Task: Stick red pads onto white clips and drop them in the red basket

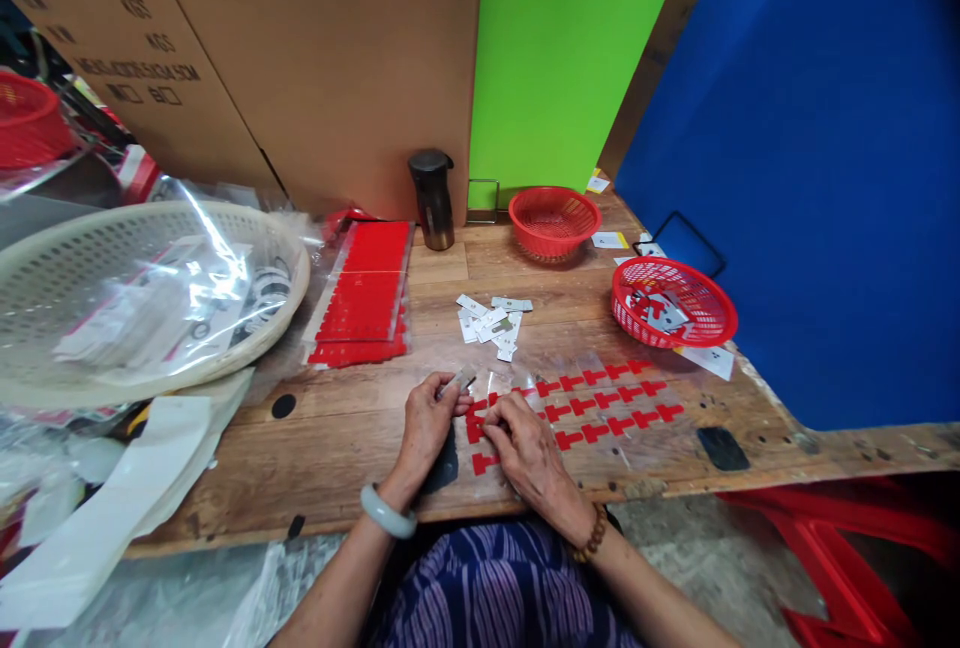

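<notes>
My left hand (429, 418) is closed, pinching a small flat grey piece (457, 383) between thumb and fingers. Beside it, my right hand (531, 448) is curled over a clear sheet with rows of red T-shaped stickers (585, 406). The right thumb and index finger are pressed together at the sheet's left end, close to a red sticker (474, 426); whatever lies between those fingertips is hidden. Just beyond my hands is a loose pile of small flat white-grey pieces (491, 324). A dark flat pad (444, 468) is partly under my left wrist.
A red basket (675, 273) with flat pieces stands right; another red basket (553, 203) is behind. A dark jug (433, 203) stands by the cardboard. Stacked red sticker sheets (364, 283) and a large pale basket (285, 328) with bagged parts are left. A blue panel (810, 178) borders the right.
</notes>
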Motion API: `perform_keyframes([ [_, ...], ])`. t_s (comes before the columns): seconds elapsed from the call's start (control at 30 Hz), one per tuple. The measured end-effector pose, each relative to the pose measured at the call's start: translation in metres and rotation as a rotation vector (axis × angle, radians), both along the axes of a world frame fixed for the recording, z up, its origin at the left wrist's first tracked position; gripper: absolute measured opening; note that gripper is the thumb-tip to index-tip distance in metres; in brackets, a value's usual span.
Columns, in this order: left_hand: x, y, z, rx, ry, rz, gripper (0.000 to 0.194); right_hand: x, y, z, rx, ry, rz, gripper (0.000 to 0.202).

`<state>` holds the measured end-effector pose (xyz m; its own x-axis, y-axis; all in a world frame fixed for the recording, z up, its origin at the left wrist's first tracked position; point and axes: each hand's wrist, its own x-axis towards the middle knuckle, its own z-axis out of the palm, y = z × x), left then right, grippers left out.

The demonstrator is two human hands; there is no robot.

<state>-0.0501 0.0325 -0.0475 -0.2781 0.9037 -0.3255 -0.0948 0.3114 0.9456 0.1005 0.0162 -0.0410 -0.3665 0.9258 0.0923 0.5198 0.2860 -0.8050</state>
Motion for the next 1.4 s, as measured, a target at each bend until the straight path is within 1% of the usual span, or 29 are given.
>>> perform_keyframes([
  [0.17, 0.001, 0.000, 0.001, 0.009, 0.022, 0.005, 0.010, 0.003, -0.003, 0.000, -0.018, 0.070, 0.045, 0.017],
  [0.33, 0.002, -0.001, 0.000, 0.022, 0.040, 0.009, 0.011, 0.004, -0.007, 0.006, -0.034, 0.087, 0.076, 0.017],
  [0.53, 0.002, -0.001, -0.002, 0.028, 0.030, 0.019, 0.017, 0.005, -0.012, 0.011, -0.055, 0.086, 0.123, 0.018],
  [0.67, -0.002, -0.001, 0.000, 0.030, -0.006, 0.023, 0.022, 0.007, -0.014, 0.016, -0.079, 0.120, 0.159, 0.016],
  [0.77, -0.008, -0.002, 0.006, 0.047, -0.026, 0.050, 0.027, 0.011, -0.013, 0.020, -0.144, 0.196, 0.176, 0.012],
  [0.9, -0.015, -0.010, 0.019, 0.031, -0.128, 0.062, 0.030, 0.016, -0.006, 0.020, -0.260, 0.344, 0.108, 0.008],
  [0.97, -0.017, -0.016, 0.025, -0.012, -0.222, 0.051, 0.026, 0.017, -0.003, 0.020, -0.299, 0.401, 0.061, 0.006],
  [1.03, -0.019, -0.022, 0.030, -0.083, -0.315, 0.021, 0.019, 0.018, -0.002, 0.021, -0.305, 0.417, 0.007, 0.008],
  [1.1, -0.019, -0.028, 0.034, -0.164, -0.379, -0.010, 0.013, 0.017, -0.003, 0.024, -0.274, 0.390, -0.035, 0.008],
  [1.2, -0.016, -0.037, 0.042, -0.236, -0.420, -0.042, 0.011, 0.016, -0.007, 0.032, -0.174, 0.327, -0.034, 0.007],
  [1.3, -0.011, -0.044, 0.049, -0.250, -0.483, -0.059, 0.018, 0.016, -0.011, 0.037, -0.074, 0.283, -0.006, 0.006],
  [1.4, -0.004, -0.048, 0.053, -0.252, -0.541, -0.047, 0.029, 0.017, -0.013, 0.038, -0.037, 0.264, 0.010, 0.006],
])
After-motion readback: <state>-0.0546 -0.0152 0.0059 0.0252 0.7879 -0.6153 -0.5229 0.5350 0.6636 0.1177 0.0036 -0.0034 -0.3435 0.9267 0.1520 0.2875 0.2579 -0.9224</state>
